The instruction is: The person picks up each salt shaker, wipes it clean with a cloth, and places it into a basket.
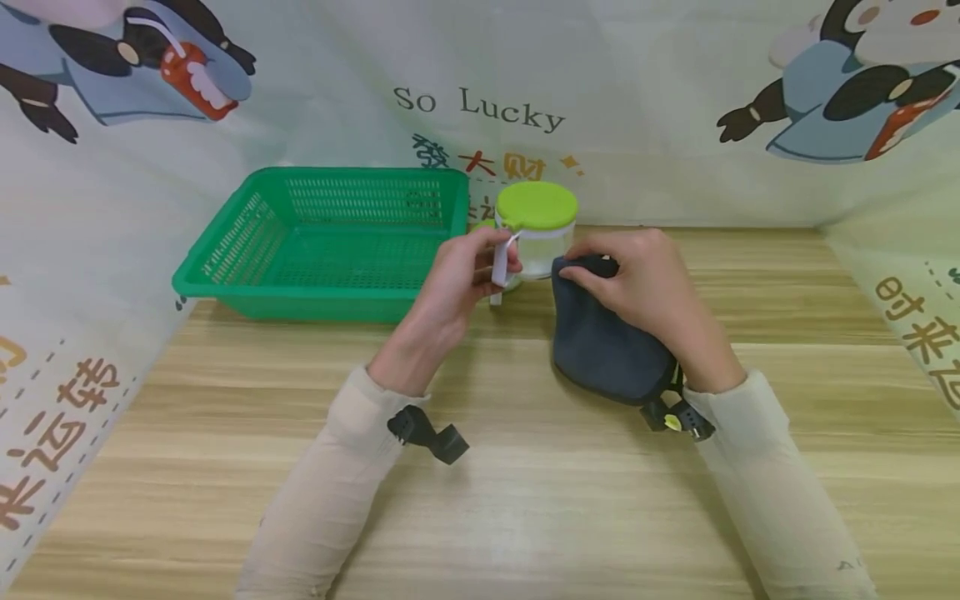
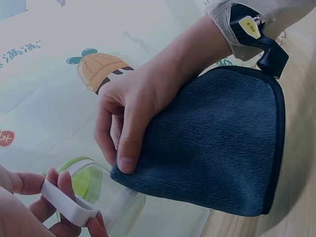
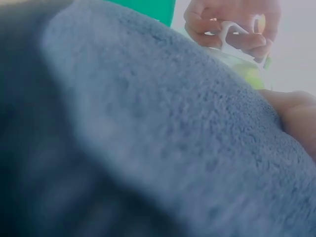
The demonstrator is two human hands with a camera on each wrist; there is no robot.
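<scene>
A clear jar (image 1: pixel 545 252) with a bright green lid (image 1: pixel 537 205) is held up by its white handle (image 2: pixel 68 203), which my left hand (image 1: pixel 450 283) grips. My right hand (image 1: pixel 647 279) pinches a corner of a dark blue cloth (image 1: pixel 603 346) between thumb and fingers. The cloth hangs down from that hand, its upper corner close to the jar's side; whether the two touch I cannot tell. Much of the right wrist view is filled by the blurred cloth (image 3: pixel 163 108), with the left hand (image 3: pixel 237 24) on the handle at the top.
To the left of the jar, at the back of the wood-grain table (image 1: pixel 495 500), stands a green plastic basket (image 1: pixel 330 308). Behind the jar a second white handle end (image 1: pixel 496 298) and a bit of green show, mostly hidden. A printed sheet (image 1: pixel 645 100) hangs behind the table.
</scene>
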